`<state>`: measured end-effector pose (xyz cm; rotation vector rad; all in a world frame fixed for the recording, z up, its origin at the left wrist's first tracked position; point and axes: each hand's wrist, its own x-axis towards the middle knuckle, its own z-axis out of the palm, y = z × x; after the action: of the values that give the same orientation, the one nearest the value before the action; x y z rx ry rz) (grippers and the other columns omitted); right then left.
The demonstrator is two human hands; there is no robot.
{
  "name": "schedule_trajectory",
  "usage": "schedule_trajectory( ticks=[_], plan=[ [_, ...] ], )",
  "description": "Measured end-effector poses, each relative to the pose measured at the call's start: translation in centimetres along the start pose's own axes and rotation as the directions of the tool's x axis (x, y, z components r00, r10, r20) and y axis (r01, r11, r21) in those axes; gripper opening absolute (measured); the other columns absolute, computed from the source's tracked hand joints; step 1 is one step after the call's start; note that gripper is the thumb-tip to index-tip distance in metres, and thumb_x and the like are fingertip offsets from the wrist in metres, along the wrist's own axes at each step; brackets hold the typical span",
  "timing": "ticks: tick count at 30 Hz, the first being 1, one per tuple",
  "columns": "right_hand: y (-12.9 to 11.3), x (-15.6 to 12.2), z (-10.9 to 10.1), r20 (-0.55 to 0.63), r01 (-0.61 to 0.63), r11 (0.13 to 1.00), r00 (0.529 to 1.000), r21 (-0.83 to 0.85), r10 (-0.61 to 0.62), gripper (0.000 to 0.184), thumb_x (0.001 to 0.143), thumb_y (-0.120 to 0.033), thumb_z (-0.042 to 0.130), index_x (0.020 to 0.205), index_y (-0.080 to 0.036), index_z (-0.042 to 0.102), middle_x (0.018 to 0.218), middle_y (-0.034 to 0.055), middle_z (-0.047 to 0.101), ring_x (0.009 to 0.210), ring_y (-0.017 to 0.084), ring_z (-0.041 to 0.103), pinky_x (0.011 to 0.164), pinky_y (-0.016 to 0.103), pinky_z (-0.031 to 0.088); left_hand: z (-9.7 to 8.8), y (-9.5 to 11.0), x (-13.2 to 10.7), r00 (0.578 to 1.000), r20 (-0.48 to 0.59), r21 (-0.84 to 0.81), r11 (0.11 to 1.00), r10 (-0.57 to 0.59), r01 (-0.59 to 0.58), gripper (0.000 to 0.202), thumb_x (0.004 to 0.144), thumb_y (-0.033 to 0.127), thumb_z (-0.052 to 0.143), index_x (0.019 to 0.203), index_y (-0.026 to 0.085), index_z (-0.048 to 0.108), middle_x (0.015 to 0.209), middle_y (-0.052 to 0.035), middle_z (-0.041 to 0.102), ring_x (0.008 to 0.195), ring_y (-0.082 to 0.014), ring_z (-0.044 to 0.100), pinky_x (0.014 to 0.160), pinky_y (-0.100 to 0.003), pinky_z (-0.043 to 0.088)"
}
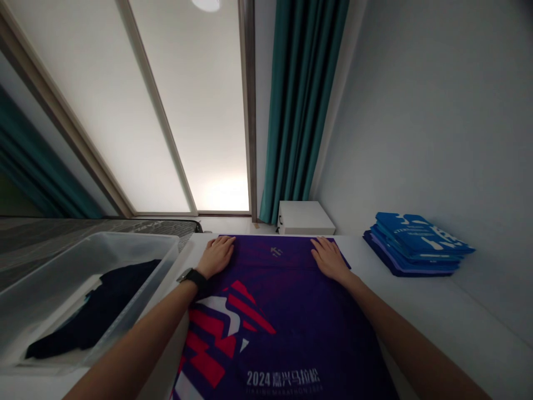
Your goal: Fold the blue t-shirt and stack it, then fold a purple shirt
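Observation:
A purple T-shirt (300,316) with red and white shapes and "2024" lettering lies spread on the white table (433,322). Its far part looks folded over, with a small logo showing on that strip. My left hand (217,255) rests flat on the far left corner, fingers stretched out; a dark watch (192,277) is on that wrist. At the far right corner my right hand (330,258) lies flat on the fabric, its fingers extended. The near end of the shirt runs out of the picture.
To the left stands a clear plastic bin (166,244) with dark cloth (100,305) inside. A stack of folded blue garments (416,244) sits on the right, near the wall. Beyond the table are a white cabinet (306,218) and a teal curtain (306,111).

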<state>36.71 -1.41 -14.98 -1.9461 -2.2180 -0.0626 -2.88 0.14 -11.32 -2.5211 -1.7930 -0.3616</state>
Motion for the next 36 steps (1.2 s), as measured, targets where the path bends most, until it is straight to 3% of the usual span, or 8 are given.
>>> schedule_trajectory(
  ticks=[3,7,13,19,27,32,36],
  plan=[
    [2.8,1.7,-0.1,-0.042,-0.027,0.999,0.999,0.023,0.028,0.047,0.097,-0.029,0.031,0.137,-0.012,0.049,0.140,0.0142,0.050,0.130,0.025,0.042,0.111,0.040,0.029,-1.0,-2.3,2.1,0.998,0.064,-0.013,1.000,0.016,-0.015,0.044,0.096,0.025,0.030,0.133,0.019,0.053,0.130,-0.0116,0.058,0.122,-0.0253,0.050,0.104,-0.042,0.036],
    [5.7,3.3,-0.2,-0.043,-0.093,0.994,0.995,0.054,0.095,0.042,0.095,-0.020,0.035,0.130,-0.011,0.055,0.125,0.0162,0.058,0.116,0.025,0.052,0.099,0.036,0.039,-1.1,-4.5,4.2,0.992,0.118,-0.048,0.998,0.053,-0.048,0.042,0.091,0.020,0.035,0.124,0.016,0.061,0.122,-0.0132,0.061,0.116,-0.0248,0.054,0.102,-0.039,0.039],
    [7.7,4.9,-0.5,0.004,-0.135,0.984,0.991,0.116,0.136,0.029,0.087,-0.018,0.050,0.109,-0.016,0.068,0.108,0.0126,0.063,0.105,0.025,0.056,0.092,0.034,0.041,-0.8,-6.5,6.2,0.982,0.159,-0.123,0.989,0.096,-0.077,0.035,0.083,0.026,0.045,0.106,0.018,0.070,0.107,-0.0113,0.065,0.106,-0.0245,0.058,0.099,-0.037,0.042],
    [8.8,6.7,-1.1,0.082,-0.137,0.956,0.989,0.260,0.119,0.013,0.074,-0.014,0.059,0.083,-0.017,0.068,0.092,0.0082,0.066,0.091,0.021,0.059,0.084,0.029,0.042,-1.3,-7.9,7.8,0.966,0.253,-0.206,0.979,0.052,0.001,0.029,0.071,0.031,0.054,0.088,0.016,0.071,0.086,-0.0088,0.068,0.084,-0.0243,0.063,0.081,-0.034,0.048],
    [9.8,7.0,-0.8,0.205,-0.190,0.850,0.974,0.491,0.100,0.027,0.076,-0.024,0.053,0.098,-0.013,0.065,0.066,0.0001,0.063,0.062,0.015,0.057,0.057,0.023,0.041,-1.3,-8.7,7.9,0.929,0.369,-0.382,0.910,-0.010,0.162,0.031,0.068,0.045,0.055,0.081,0.018,0.065,0.076,-0.0042,0.069,0.071,-0.0200,0.063,0.064,-0.027,0.047],
    [10.5,7.4,-1.3,0.292,-0.228,0.821,0.953,0.523,0.079,0.019,0.072,-0.031,0.059,0.074,-0.015,0.068,0.066,0.0018,0.065,0.065,0.016,0.057,0.061,0.024,0.043,-1.9,-8.6,7.4,0.912,0.409,-0.426,0.879,-0.025,0.215,0.029,0.065,0.047,0.057,0.070,0.018,0.063,0.061,-0.0014,0.062,0.059,-0.0176,0.057,0.056,-0.026,0.043],
    [10.6,7.5,-1.8,0.358,-0.261,0.827,0.930,0.498,0.078,0.021,0.067,-0.036,0.064,0.062,-0.016,0.065,0.055,-0.0014,0.058,0.056,0.013,0.050,0.053,0.024,0.037,-2.5,-8.7,7.1,0.917,0.396,-0.428,0.875,-0.042,0.225,0.025,0.063,0.045,0.059,0.063,0.020,0.061,0.056,0.0005,0.057,0.058,-0.0172,0.055,0.056,-0.026,0.041]
  ],
)
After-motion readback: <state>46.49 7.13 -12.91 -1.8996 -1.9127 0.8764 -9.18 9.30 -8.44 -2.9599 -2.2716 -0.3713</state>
